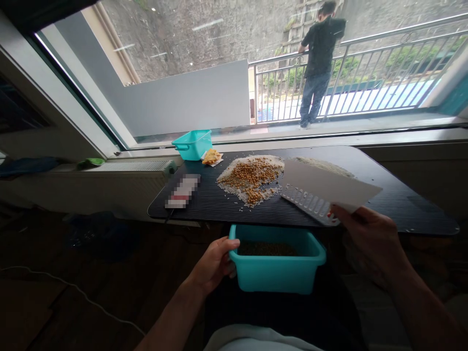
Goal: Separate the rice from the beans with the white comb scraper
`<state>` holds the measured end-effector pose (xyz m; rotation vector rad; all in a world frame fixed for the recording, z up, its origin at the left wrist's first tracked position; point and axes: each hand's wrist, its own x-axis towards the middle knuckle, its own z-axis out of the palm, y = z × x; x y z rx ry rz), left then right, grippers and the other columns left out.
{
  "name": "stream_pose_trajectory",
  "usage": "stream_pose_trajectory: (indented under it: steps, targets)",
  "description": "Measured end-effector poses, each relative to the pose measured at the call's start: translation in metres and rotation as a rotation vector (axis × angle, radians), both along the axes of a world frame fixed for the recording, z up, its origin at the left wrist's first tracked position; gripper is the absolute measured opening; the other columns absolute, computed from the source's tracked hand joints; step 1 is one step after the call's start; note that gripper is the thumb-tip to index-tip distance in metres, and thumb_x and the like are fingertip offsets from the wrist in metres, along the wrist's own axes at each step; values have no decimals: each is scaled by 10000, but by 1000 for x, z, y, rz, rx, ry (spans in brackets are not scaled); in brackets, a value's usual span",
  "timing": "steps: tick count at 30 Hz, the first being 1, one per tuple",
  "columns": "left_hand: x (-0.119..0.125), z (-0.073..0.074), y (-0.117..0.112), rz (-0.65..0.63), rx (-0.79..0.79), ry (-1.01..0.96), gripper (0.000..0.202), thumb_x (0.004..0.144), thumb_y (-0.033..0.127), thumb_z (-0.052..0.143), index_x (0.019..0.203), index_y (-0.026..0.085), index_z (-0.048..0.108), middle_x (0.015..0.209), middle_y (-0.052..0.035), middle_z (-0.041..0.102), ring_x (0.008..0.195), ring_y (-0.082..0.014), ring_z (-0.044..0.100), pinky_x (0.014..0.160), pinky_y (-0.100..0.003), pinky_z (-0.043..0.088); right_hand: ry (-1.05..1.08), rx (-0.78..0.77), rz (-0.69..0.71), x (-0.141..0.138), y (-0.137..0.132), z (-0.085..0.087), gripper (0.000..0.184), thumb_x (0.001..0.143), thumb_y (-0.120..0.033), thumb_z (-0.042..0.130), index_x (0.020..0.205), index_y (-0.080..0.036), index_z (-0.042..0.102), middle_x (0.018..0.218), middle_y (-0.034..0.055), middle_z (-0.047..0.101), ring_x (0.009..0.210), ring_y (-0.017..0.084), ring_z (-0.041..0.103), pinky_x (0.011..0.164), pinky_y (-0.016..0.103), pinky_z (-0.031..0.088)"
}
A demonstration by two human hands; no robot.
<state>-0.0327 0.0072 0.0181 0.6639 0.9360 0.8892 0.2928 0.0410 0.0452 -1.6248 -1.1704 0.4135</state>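
Note:
My left hand [215, 263] is closed on the left rim of a teal plastic bin [278, 273], thumb over the edge. The bin sits in front of the table edge, with a dark grainy layer in its bottom. My right hand [369, 234] pinches the near right corner of a thin white sheet [329, 185], held tilted over the table. Beneath the sheet shows a pale slotted panel [310, 204]; whether it joins the sheet I cannot tell. Left of the sheet lies a heap of yellow-brown beans [252, 173] mixed with white grains.
Pale grains [325, 165] lie behind the sheet on the dark table [204, 207]. A second teal bin [195, 145] stands at the back left, beside yellowish food pieces [212, 156]. A blurred phone-like object [184, 191] lies at left. Outside the window, a person [320, 63] leans on a railing.

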Motion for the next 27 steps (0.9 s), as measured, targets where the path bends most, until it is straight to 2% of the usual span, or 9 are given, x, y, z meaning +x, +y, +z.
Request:
stream_pose_trajectory:
  steps: [2, 5, 8, 11, 17, 23, 27]
  targets:
    - [1, 1, 0, 6, 1, 0, 448, 657, 431, 830, 574, 201, 454, 428, 99, 378, 367, -51, 338, 380, -193, 311, -25, -52, -58, 11, 13, 10, 268, 699, -466, 738, 765, -211, 784, 693, 47, 759, 750, 274, 715, 673, 340, 525]
    - [1, 1, 0, 13, 2, 4, 467, 635, 438, 840, 564, 206, 442, 427, 101, 372, 360, -51, 337, 375, -198, 312, -68, -24, -134, 14, 39, 26, 240, 700, -425, 719, 756, -196, 765, 641, 39, 719, 723, 250, 687, 653, 327, 493]
    - [1, 0, 0, 13, -5, 11, 476, 626, 445, 843, 568, 209, 433, 430, 104, 368, 358, -51, 335, 372, -198, 312, -77, -17, -73, 8, 65, 36, 198, 722, -359, 693, 774, -178, 754, 657, 26, 713, 696, 209, 656, 670, 310, 472]
    - [1, 1, 0, 9, -6, 5, 464, 635, 445, 842, 586, 208, 445, 434, 107, 369, 361, -51, 333, 373, -197, 320, -77, -25, -11, 4, 79, 37, 162, 730, -323, 691, 720, -167, 732, 622, 19, 686, 660, 183, 621, 660, 298, 455]
    - [0, 2, 0, 4, 2, -15, 447, 650, 423, 842, 586, 204, 457, 435, 105, 370, 367, -55, 349, 377, -197, 335, -36, -29, 69, 1, 72, 28, 188, 736, -351, 699, 783, -176, 750, 670, 30, 724, 694, 195, 647, 678, 304, 493]
    - [1, 2, 1, -1, -1, -19, 441, 655, 418, 838, 581, 203, 460, 430, 104, 372, 362, -55, 349, 376, -197, 329, 16, -10, 128, -3, 58, 17, 221, 682, -425, 712, 737, -213, 738, 642, 4, 709, 656, 199, 643, 672, 327, 512]
    - [3, 1, 0, -2, -3, -26, 454, 655, 409, 840, 566, 206, 443, 432, 102, 376, 363, -57, 354, 374, -199, 333, 50, 2, 160, -5, 48, 12, 276, 649, -470, 723, 704, -200, 743, 653, 22, 720, 680, 207, 643, 680, 328, 501]
